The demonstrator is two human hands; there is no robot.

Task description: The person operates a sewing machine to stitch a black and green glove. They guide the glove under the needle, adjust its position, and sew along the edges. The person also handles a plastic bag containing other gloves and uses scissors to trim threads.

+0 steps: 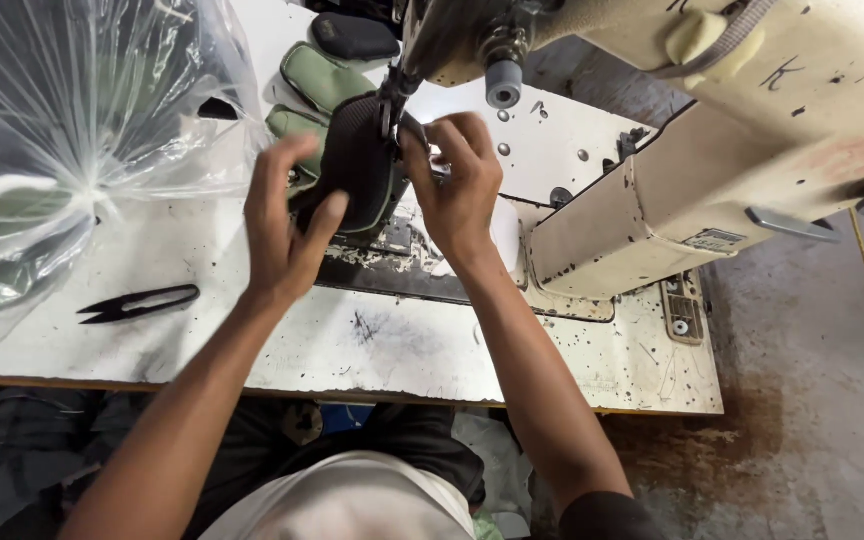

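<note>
Black snips point(137, 303) lie on the stained white table point(402, 345). A clear plastic bag point(72, 130) of green pieces sits at its left end, green padded parts point(317, 75) behind.

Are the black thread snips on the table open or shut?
Open: the black thread snips lie flat on the white table, blade tips apart.
</note>
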